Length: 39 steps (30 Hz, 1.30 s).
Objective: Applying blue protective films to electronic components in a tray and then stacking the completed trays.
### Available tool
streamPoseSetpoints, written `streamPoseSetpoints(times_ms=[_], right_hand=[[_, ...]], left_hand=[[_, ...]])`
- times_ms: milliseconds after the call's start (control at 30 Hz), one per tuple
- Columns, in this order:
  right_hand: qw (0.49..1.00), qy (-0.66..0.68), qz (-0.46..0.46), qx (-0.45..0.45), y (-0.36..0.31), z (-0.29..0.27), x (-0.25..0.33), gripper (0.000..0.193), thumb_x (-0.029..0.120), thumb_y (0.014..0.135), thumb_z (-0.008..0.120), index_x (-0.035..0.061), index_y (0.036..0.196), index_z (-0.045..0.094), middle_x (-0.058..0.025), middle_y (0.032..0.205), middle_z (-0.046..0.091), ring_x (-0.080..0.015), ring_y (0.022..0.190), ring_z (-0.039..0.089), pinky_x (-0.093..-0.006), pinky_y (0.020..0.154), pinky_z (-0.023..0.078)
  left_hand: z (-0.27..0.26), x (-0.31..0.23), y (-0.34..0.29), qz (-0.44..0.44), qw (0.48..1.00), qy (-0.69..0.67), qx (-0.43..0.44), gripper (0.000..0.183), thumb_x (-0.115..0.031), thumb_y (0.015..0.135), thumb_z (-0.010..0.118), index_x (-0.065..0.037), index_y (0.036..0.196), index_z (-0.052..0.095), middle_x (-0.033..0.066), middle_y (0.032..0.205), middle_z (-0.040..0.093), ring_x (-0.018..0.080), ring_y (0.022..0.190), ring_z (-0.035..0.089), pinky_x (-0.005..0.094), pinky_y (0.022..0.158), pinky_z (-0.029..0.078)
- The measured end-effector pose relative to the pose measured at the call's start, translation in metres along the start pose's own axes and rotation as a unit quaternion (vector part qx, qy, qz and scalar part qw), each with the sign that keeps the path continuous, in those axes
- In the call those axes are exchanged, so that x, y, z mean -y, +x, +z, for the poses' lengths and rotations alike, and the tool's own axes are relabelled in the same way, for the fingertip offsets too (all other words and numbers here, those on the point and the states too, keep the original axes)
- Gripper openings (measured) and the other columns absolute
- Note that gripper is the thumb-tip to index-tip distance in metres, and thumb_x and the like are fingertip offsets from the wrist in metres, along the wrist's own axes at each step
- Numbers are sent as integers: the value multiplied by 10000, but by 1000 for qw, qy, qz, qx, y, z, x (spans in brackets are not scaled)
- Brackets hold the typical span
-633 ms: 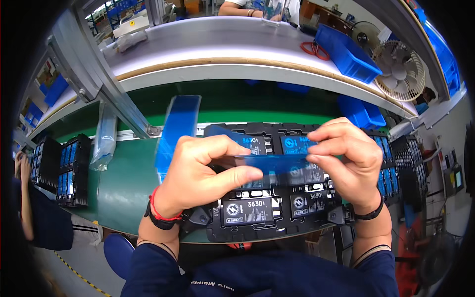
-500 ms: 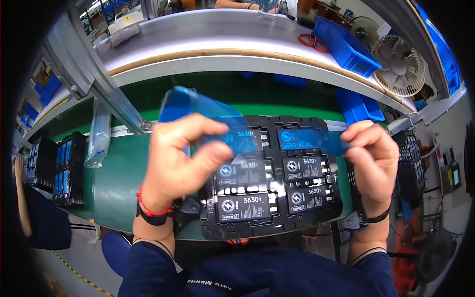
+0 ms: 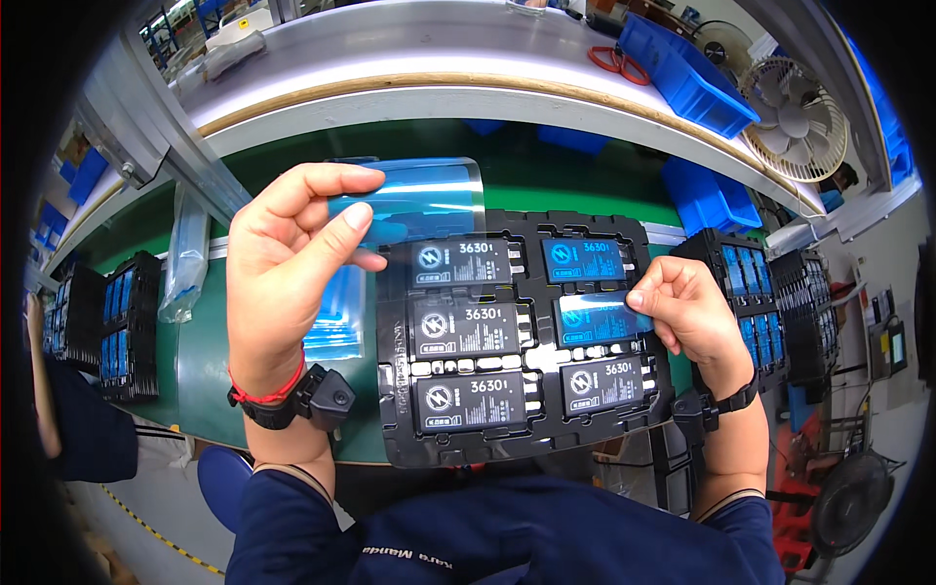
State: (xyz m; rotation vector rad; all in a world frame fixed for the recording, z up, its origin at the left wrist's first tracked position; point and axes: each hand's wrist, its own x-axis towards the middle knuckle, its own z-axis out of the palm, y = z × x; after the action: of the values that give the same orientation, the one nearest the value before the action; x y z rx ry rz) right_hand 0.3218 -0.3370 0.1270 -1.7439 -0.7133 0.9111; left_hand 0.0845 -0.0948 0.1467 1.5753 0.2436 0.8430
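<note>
A black moulded tray (image 3: 468, 450) on the green work surface holds several flat black batteries (image 3: 466, 329) in two columns. Blue film (image 3: 585, 261) covers the upper right battery. My right hand (image 3: 687, 310) pinches the right end of a small blue film strip (image 3: 590, 317), which lies over the middle right battery. Beyond the tray's left part, my left hand (image 3: 297, 249) grips a larger clear sheet with blue film (image 3: 434, 195) between thumb and fingers. The left column's batteries show no blue film. More blue film sheets (image 3: 341, 322) lie left of the tray, partly behind my left wrist.
Stacked black trays with blue-covered batteries stand at right (image 3: 746, 302) and far left (image 3: 127, 322). A white shelf (image 3: 390, 68) runs across the back, bearing a blue bin (image 3: 687, 73) and red-handled scissors (image 3: 619, 63). Another blue bin (image 3: 712, 200) sits below it.
My right hand has moved toward me with the small strip, from beside the upper right battery to the middle one. My left hand has shifted left and away with the sheet, uncovering the left batteries.
</note>
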Motion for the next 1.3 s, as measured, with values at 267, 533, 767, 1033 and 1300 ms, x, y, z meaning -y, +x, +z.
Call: streamPoseSetpoints(times_ms=[267, 533, 767, 1033, 1300], right_hand=[[1000, -9, -8, -4, 1, 2, 0, 153, 75, 806, 678, 40, 707, 565, 35, 493, 500, -11, 352, 363, -184, 327, 227], [1000, -8, -13, -7, 1, 5, -1, 145, 60, 807, 670, 41, 712, 562, 44, 520, 511, 8, 384, 352, -178, 346, 205], [1000, -9, -13, -6, 0, 6, 0, 138, 43, 804, 665, 41, 714, 561, 39, 552, 537, 14, 404, 365, -169, 357, 210], [993, -110, -29, -40, -1, 13, 2, 102, 18, 780, 666, 10, 717, 587, 8, 613, 595, -14, 553, 508, -181, 485, 391], [933, -326, -109, -106, -9, 25, 13, 185, 44, 737, 711, 1, 861, 580, -35, 541, 561, -73, 468, 509, -221, 462, 400]], left_hand=[[1, -1, 0, 0, 1000, 13, 4, 217, -1, 861, 571, 45, 1073, 571, 97, 993, 633, 98, 838, 608, 234, 631, 545], [3, 3, 1, 2, 1000, 14, 7, 221, -25, 855, 577, 29, 1070, 577, 89, 977, 638, 118, 840, 627, 234, 615, 546], [4, 2, 1, 3, 1000, 22, 5, 217, -35, 852, 584, 26, 1061, 580, 92, 983, 635, 121, 843, 625, 235, 621, 540], [6, 1, 0, -9, 1000, 23, 8, 217, -11, 856, 572, 42, 1066, 574, 91, 967, 638, 111, 832, 621, 234, 631, 538], [6, 0, 1, -16, 999, 24, 28, 216, 4, 861, 566, 46, 1072, 572, 96, 964, 642, 108, 831, 621, 228, 653, 529]])
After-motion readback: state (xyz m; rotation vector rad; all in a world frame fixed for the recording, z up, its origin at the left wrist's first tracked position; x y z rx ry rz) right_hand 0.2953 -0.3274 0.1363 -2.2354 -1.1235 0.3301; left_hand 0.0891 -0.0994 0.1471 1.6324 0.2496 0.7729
